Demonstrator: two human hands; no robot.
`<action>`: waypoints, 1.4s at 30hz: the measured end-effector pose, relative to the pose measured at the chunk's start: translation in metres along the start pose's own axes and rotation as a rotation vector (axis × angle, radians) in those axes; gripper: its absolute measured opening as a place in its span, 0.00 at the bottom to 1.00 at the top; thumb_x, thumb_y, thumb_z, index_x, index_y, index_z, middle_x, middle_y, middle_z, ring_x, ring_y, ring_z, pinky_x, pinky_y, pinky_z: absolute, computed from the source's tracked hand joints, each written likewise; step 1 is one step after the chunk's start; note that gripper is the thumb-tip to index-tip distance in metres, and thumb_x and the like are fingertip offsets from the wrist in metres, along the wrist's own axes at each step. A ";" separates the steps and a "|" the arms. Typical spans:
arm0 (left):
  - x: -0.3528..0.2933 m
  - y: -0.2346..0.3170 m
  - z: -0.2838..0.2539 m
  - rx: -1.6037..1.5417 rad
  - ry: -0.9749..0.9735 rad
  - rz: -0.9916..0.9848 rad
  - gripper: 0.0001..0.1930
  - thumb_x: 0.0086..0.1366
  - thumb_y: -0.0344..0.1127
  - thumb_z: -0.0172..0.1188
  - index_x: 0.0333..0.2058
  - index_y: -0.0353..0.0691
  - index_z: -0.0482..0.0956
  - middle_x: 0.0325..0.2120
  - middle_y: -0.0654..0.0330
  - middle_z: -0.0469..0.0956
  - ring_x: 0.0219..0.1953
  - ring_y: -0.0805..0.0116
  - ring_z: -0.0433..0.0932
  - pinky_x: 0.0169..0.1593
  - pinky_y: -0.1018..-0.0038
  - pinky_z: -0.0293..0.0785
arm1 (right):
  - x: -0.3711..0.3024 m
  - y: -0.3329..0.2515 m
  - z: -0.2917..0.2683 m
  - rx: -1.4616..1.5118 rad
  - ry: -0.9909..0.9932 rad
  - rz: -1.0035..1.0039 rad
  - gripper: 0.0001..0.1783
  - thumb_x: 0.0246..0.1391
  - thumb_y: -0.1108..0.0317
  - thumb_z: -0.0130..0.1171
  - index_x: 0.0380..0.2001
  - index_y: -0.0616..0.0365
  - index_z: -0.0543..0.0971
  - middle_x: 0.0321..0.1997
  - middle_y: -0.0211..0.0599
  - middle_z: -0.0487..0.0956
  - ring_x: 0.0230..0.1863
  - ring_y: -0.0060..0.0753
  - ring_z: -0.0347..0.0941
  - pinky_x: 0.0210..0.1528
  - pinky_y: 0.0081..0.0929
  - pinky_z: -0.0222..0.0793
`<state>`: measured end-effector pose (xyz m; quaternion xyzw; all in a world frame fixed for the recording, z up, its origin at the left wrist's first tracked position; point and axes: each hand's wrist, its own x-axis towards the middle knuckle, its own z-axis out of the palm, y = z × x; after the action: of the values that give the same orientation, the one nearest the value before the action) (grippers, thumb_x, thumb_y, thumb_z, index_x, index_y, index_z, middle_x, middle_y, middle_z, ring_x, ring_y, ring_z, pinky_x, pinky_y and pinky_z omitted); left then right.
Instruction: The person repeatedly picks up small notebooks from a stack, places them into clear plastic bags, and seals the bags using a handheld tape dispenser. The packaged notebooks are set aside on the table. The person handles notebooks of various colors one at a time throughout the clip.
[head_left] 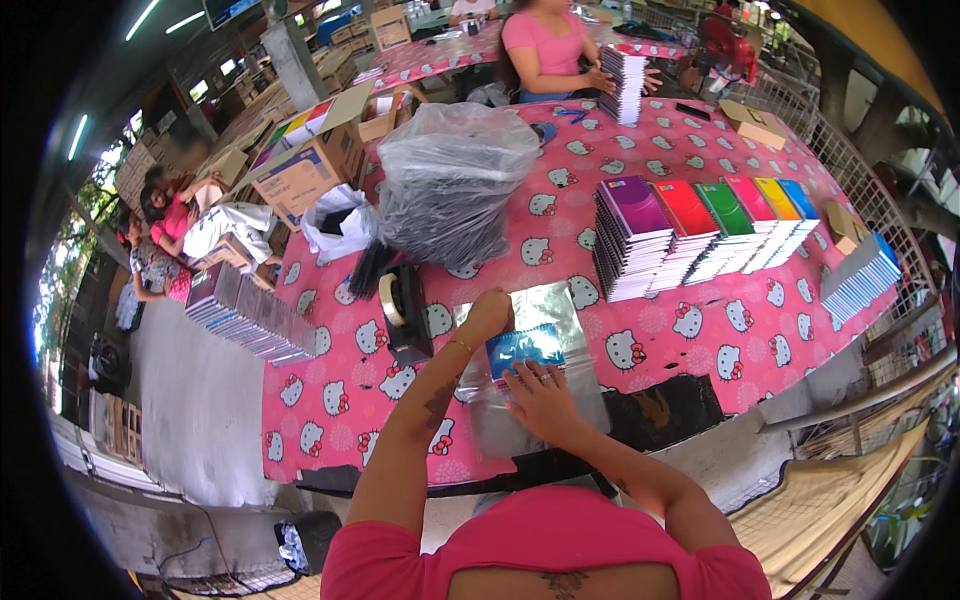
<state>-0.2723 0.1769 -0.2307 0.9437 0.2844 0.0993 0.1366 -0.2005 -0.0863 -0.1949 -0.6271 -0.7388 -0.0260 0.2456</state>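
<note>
A blue spiral notebook (pixel 520 349), perhaps a small stack, lies on clear plastic bags (pixel 540 306) directly in front of me. My left hand (pixel 489 315) is closed beside the notebook's far left corner, over the plastic; whatever its fingers pinch is hidden. With fingers spread, my right hand (pixel 540 400) rests on the notebook's near right part. Left of my left hand stands a dark tape dispenser (pixel 408 335) with a roll of tape (pixel 392 300).
Colourful notebook stacks (pixel 650 235) stand at right, with a blue stack (pixel 860 280) beyond. A big plastic-wrapped bundle (pixel 450 185) sits behind my hands; notebooks line the left edge (pixel 250 320). Open cartons (pixel 310 170) stand far left. Across the pink table (pixel 690 365) a person (pixel 550 50) handles a tall stack.
</note>
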 end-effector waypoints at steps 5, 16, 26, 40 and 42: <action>0.001 0.021 -0.024 0.089 0.066 0.101 0.09 0.54 0.35 0.63 0.32 0.36 0.80 0.36 0.48 0.80 0.40 0.44 0.80 0.48 0.51 0.73 | -0.001 0.001 -0.002 0.041 0.004 0.015 0.27 0.55 0.58 0.61 0.57 0.54 0.74 0.63 0.42 0.71 0.66 0.47 0.65 0.67 0.53 0.56; -0.018 0.032 -0.051 -0.211 0.032 0.112 0.09 0.53 0.34 0.65 0.31 0.41 0.76 0.33 0.50 0.81 0.38 0.48 0.80 0.42 0.56 0.75 | 0.002 0.009 -0.006 0.062 0.027 -0.048 0.29 0.49 0.63 0.63 0.57 0.54 0.74 0.61 0.42 0.71 0.63 0.47 0.65 0.63 0.52 0.58; -0.097 0.126 -0.026 -0.070 0.285 -0.090 0.11 0.54 0.25 0.60 0.39 0.37 0.79 0.42 0.49 0.82 0.45 0.50 0.82 0.46 0.61 0.81 | -0.008 0.021 0.020 0.012 0.025 -0.076 0.24 0.50 0.60 0.64 0.52 0.52 0.78 0.62 0.43 0.71 0.70 0.46 0.59 0.70 0.64 0.46; -0.106 0.135 -0.014 -0.174 0.357 -0.197 0.14 0.61 0.26 0.58 0.46 0.34 0.79 0.46 0.44 0.80 0.50 0.46 0.80 0.52 0.59 0.78 | -0.002 0.068 0.043 0.759 0.014 0.121 0.41 0.45 0.71 0.60 0.65 0.60 0.61 0.71 0.44 0.58 0.75 0.49 0.49 0.73 0.54 0.41; -0.113 0.135 0.001 -0.038 0.420 -0.117 0.16 0.61 0.26 0.58 0.49 0.34 0.78 0.50 0.44 0.78 0.53 0.45 0.77 0.56 0.59 0.75 | 0.013 0.054 -0.006 0.619 -0.101 0.233 0.40 0.45 0.72 0.62 0.65 0.58 0.63 0.71 0.42 0.58 0.75 0.44 0.49 0.73 0.55 0.41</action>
<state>-0.2957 0.0045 -0.2016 0.8814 0.3592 0.2909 0.0979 -0.1490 -0.0647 -0.1993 -0.6033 -0.6463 0.2591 0.3889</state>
